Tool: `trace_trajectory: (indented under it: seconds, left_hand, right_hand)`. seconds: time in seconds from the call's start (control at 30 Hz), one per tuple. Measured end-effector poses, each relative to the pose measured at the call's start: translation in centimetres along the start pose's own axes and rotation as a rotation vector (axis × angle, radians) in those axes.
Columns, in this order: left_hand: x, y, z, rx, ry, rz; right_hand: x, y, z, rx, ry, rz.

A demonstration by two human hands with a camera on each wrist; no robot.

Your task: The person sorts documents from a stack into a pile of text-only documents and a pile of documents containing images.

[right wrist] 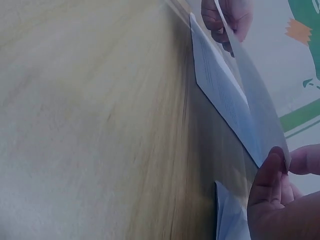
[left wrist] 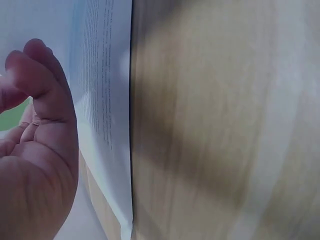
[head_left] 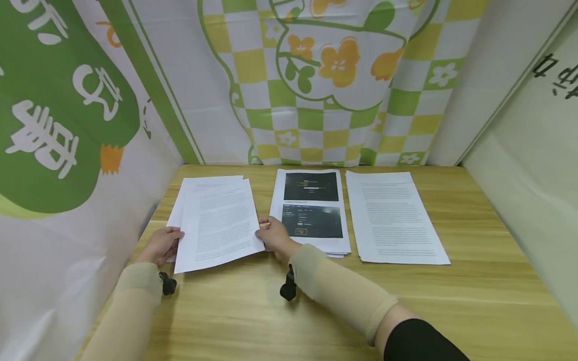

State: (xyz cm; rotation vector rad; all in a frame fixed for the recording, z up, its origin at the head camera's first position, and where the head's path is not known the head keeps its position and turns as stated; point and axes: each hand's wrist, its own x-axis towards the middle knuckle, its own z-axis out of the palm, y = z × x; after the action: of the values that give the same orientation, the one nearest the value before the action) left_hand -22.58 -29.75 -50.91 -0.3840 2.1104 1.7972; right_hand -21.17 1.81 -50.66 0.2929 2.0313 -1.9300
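Head view: I've got both hands on one printed sheet (head_left: 220,225) at the left end of the wooden table (head_left: 474,281). My left hand (head_left: 159,245) grips the sheet's near-left edge, fingers curled under it, thumb on top. My right hand (head_left: 275,236) pinches the right edge, thumb over, fingers below. The sheet sits tilted, partly over a left stack of text pages (head_left: 198,186). Just right of my right hand is a middle stack with dark screenshots (head_left: 311,208); right of that, apart from it, a third stack of text pages (head_left: 393,215). Printed green-and-yellow cloth (head_left: 316,75) hangs at the far side.

Left wrist view: left hand (left wrist: 35,150) with fingers bent beside the sheet (left wrist: 102,90). Actual contact isn't visible here. Sheet edge runs along bare table (left wrist: 225,125).

Right wrist view: right hand (right wrist: 280,195), thumb and forefinger pressed together on the sheet's (right wrist: 250,110) corner, which is lifted off the table (right wrist: 90,125). Left hand (right wrist: 225,20) holds the far end.
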Motion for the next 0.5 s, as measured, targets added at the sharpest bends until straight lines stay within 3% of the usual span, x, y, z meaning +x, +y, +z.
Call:
trace_trajectory:
  seconds: [0.27,0.5]
  left_hand:
    - [-0.2,0.4,0.7,0.074,0.06,0.087]
    - [-0.4,1.0,1.8,0.053,0.08,0.131]
  right_hand:
    - [-0.2,-0.1,-1.2,-0.034,-0.029,-0.005]
    - [-0.2,-0.3,-2.5,-0.006,-0.012,-0.011]
